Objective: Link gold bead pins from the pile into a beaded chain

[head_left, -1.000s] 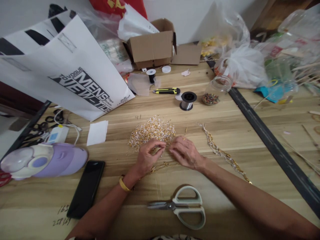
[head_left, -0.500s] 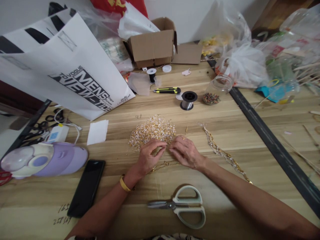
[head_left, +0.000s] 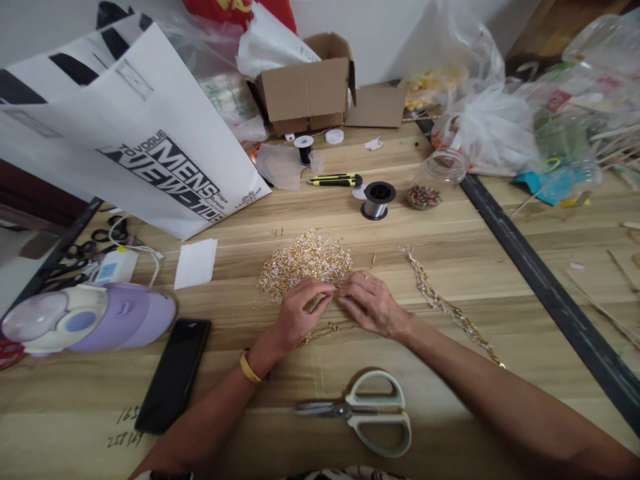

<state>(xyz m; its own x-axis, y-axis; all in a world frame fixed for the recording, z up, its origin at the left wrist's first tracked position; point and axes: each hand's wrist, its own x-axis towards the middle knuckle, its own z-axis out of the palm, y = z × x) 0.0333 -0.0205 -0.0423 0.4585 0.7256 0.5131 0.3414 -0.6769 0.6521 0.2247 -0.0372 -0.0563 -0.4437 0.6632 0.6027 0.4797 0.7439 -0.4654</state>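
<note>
My left hand [head_left: 301, 310] and my right hand [head_left: 371, 303] meet at the fingertips, just in front of a heap of small gold and clear beads [head_left: 306, 261]. Thumb and forefinger of each hand are pinched together; whatever lies between them is too small to make out. Under the hands a thin gold chain [head_left: 327, 330] runs across the wood, partly hidden by the fingers. Right of my right hand lies a bundle of gold and silver chains [head_left: 440, 303]. Nearer to me, white-handled scissors [head_left: 357, 411] rest with their blades pointing left.
A phone [head_left: 173, 377] and a purple bottle [head_left: 125, 317] lie at the left, below a white paper bag [head_left: 165, 147]. Behind the beads are a wire spool [head_left: 376, 202], a yellow-black cutter [head_left: 334, 181], a jar of beads [head_left: 425, 193] and a cardboard box [head_left: 305, 93].
</note>
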